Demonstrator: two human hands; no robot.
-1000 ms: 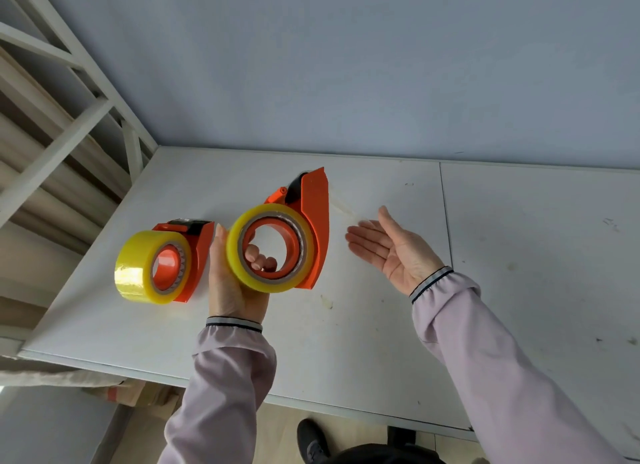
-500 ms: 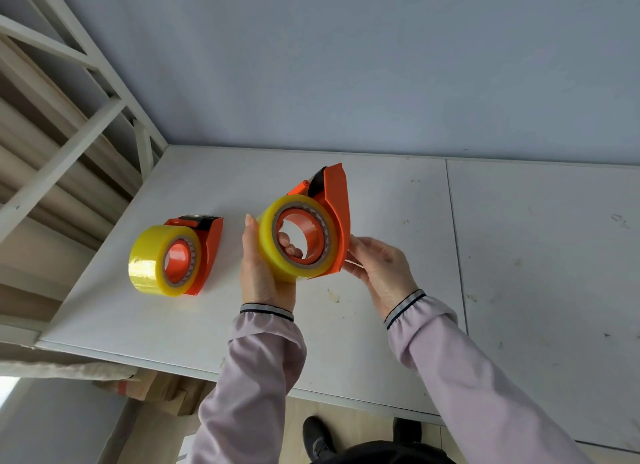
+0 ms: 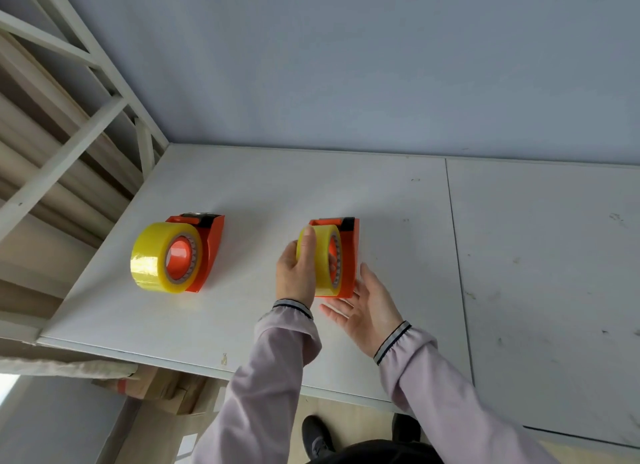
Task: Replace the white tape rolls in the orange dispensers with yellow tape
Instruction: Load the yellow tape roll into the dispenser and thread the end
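Observation:
Two orange dispensers stand on the white table [image 3: 381,193], each loaded with a yellow tape roll. The left dispenser [image 3: 212,252] stands alone with its yellow roll [image 3: 154,257] facing me. The right dispenser [image 3: 348,255] stands upright near the table's middle. My left hand [image 3: 297,269] wraps the yellow roll [image 3: 323,262] on it, thumb across the top. My right hand [image 3: 367,302] is open, palm up, just in front of and to the right of that dispenser's base, fingertips beside it.
A white metal frame [image 3: 79,131] with beige slats rises at the left beyond the table's edge. A pale blue wall backs the table. A seam [image 3: 457,255] splits the tabletop at the right. Cardboard boxes [image 3: 166,387] lie on the floor below the front edge.
The right dispenser came down from mid-air and now stands on the table, turned edge-on. My right hand let go of its back and opened beside its base.

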